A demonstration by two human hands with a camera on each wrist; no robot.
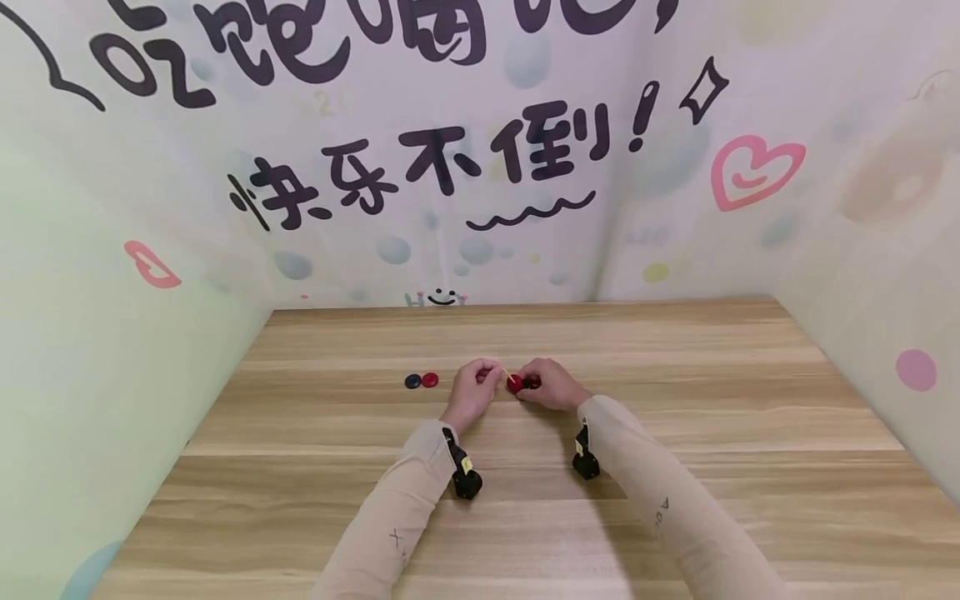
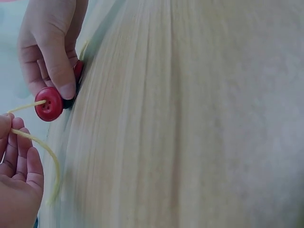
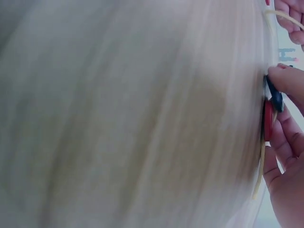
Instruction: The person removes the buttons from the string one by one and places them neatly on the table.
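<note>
A red four-hole button stands tilted at my right fingertips, with a yellow string passing through one of its holes. My left hand pinches this string a short way left of the button, and a loose end curves down beyond the fingers. Between the fingertips of my right hand are strung buttons. In the right wrist view a dark button sits by the thumb and another red button lies against it. The string's tail trails past them along the tabletop.
A dark blue button and a red button lie side by side on the wooden table, left of my left hand. Behind the table rises a printed wall; side walls flank it. Both wrists carry small black cameras.
</note>
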